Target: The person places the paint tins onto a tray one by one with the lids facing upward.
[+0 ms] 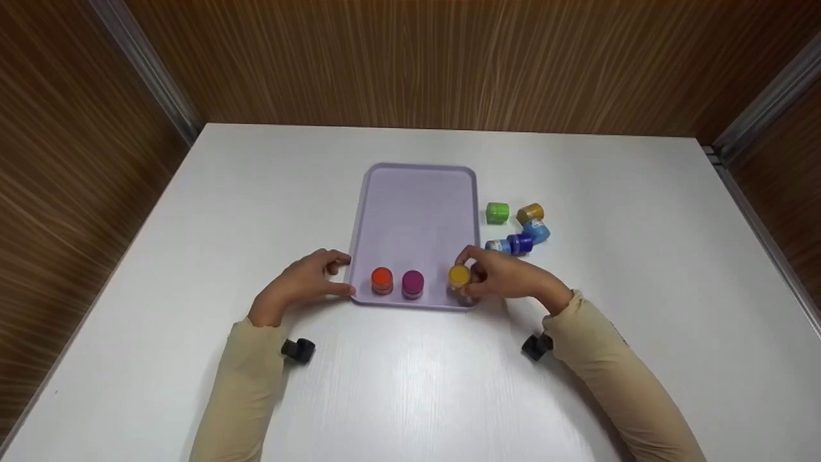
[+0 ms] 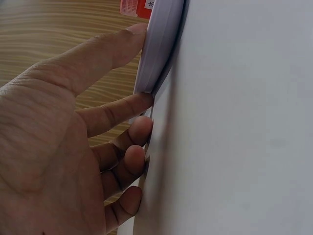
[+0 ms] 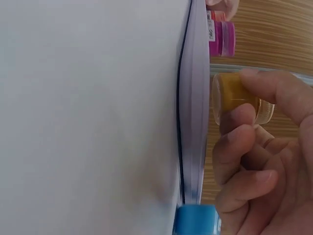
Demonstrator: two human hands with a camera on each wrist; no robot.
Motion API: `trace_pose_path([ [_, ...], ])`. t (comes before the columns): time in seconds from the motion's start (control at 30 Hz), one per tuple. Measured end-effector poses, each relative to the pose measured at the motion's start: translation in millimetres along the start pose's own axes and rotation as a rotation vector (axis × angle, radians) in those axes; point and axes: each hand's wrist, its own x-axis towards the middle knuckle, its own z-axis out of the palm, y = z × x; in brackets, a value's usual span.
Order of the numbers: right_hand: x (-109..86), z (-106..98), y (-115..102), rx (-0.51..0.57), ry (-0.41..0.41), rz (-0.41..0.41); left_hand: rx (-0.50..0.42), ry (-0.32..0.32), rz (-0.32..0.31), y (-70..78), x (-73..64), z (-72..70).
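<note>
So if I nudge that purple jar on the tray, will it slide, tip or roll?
The purple jar stands upright and looks squat, so a low nudge would probably slide it rather than tip it. Knocked over, its round body would likely roll, though the tray, with its raised edge, might stop it.

To the near left of the lilac tray (image 1: pixel 420 205), the long left sleeve (image 1: pixel 240 385) was plain beige cloth, softly creased; to its near right, the matching right sleeve (image 1: pixel 616 378) gathered in folds. A small, blocky black left wrist camera (image 1: pixel 300 350) and a similar right wrist camera (image 1: pixel 536 347) jutted from their tray-facing sides.
</note>
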Motion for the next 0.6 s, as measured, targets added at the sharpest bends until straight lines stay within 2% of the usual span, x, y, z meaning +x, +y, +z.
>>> trace_pose_path([
  [0.6, 13.3, 12, -18, -0.012, -0.060, 0.006, 0.000, 0.015, 0.043, -1.3, -1.8, 0.6],
])
